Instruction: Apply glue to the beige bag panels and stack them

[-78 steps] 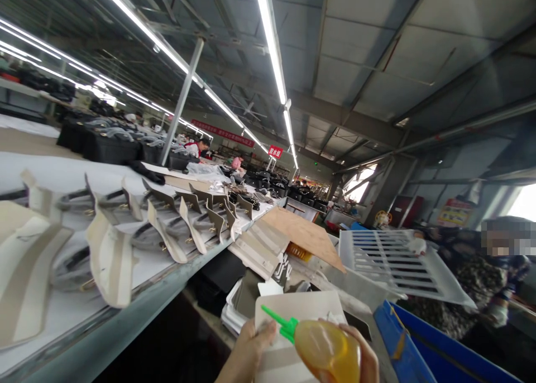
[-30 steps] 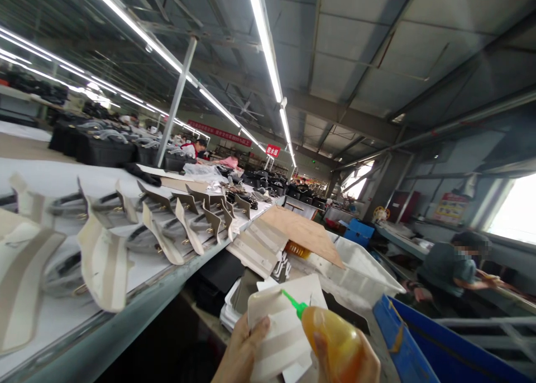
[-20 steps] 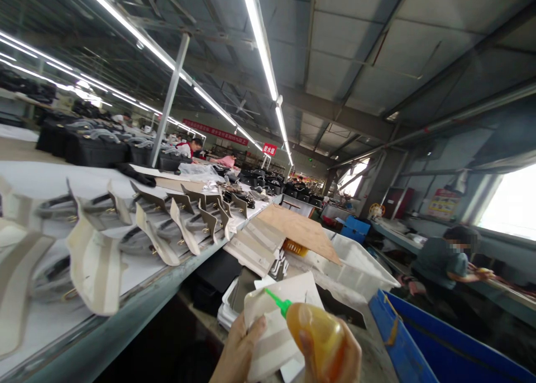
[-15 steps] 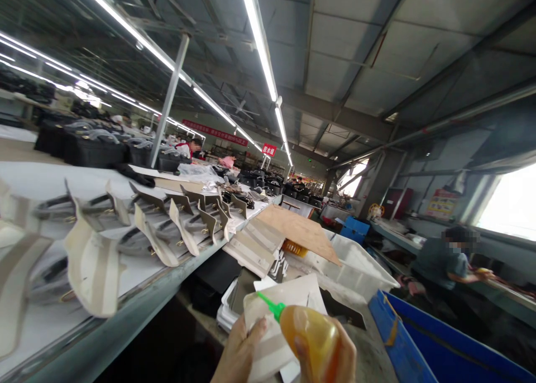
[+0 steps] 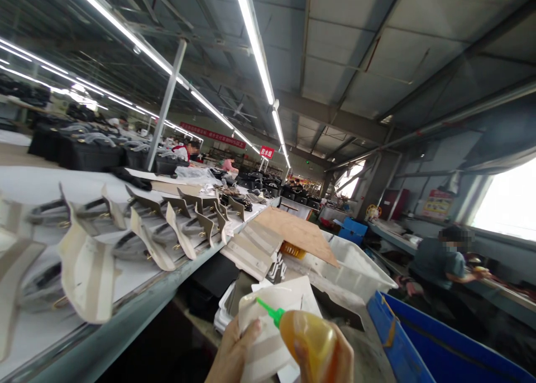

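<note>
My right hand [image 5: 341, 352] is wrapped round a squeeze bottle of amber liquid, likely glue [image 5: 305, 335], tilted so that its green nozzle [image 5: 270, 311] points up and left. The nozzle tip is over the upper corner of a pale panel [image 5: 263, 349] with a beige band; whether it touches cannot be told. My left hand [image 5: 237, 341] grips that panel by its left edge, thumb on top. Behind it lies another pale sheet [image 5: 295, 293]. To the left, several curved bag panels with handles [image 5: 87, 266] stand on a white-covered bench.
The bench edge [image 5: 167, 291] runs along my left. Ahead are stacked panels [image 5: 253, 246], a brown board [image 5: 295, 232] and a white bin [image 5: 360, 266]. A blue bin [image 5: 408, 338] stands at right. Another person [image 5: 439, 266] sits at a bench on the far right.
The view has shifted slightly. My hands, the panel and the bottle keep nearly the same arrangement, with the nozzle still over the panel's upper corner.
</note>
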{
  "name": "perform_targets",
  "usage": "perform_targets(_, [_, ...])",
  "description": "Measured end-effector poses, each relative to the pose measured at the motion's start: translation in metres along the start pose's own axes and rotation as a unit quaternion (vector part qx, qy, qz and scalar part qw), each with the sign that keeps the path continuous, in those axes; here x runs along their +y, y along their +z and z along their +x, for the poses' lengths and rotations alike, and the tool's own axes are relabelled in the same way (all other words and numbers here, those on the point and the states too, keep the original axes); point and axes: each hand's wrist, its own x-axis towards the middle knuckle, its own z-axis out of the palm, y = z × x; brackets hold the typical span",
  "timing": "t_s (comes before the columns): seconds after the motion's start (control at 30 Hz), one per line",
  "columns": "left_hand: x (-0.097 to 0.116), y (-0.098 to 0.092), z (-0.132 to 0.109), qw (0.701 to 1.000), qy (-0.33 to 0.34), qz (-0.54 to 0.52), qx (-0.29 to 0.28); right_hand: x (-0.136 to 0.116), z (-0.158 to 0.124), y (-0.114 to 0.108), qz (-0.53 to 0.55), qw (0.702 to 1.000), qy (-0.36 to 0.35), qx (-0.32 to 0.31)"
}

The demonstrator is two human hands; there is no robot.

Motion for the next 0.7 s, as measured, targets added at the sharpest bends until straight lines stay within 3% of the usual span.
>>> perform_targets(0.2, [0.008, 0.002, -0.005, 1.0, -0.019, 0.002, 0.009, 0.002, 0.013, 0.001, -0.024, 0.998, -0.008, 0.055])
perform_targets(0.43, [0.018, -0.001, -0.006, 0.998, -0.021, 0.062, 0.009, 0.039, 0.036, -0.003, -0.068, 0.993, -0.026, 0.093])
perform_targets(0.7, [0.026, -0.001, -0.007, 0.999, -0.012, 0.039, -0.016, 0.034, 0.025, -0.007, -0.066, 0.996, 0.007, 0.063])
